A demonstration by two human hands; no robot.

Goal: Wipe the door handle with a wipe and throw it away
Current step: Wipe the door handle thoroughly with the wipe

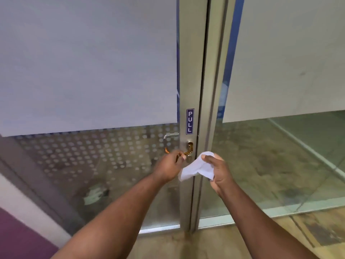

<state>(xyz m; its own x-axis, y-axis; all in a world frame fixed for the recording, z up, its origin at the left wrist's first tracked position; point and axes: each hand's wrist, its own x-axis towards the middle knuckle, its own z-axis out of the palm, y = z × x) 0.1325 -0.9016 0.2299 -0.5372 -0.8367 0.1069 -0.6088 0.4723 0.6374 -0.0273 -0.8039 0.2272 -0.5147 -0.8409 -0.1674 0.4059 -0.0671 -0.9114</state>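
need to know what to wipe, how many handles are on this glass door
2: a gold-toned metal lever handle on the near side under the left hand, and a silver metal handle seen through the glass. Others may be hidden.

A tall brushed-metal door stile (190,71) runs down the middle of the view, meeting a second metal frame post (214,81) just to its right. On the stile sits a narrow purple sticker with white letters reading PULL (190,121), set vertically. Left of the stile, a frosted white film panel (87,62) covers the upper glass; below it lies a band of small frosted dots on clear glass (93,152). A similar frosted panel (287,57) covers the right pane. Through the lower glass shows a mottled tan floor (261,165). A purple wall strip (16,238) fills the lower left corner.
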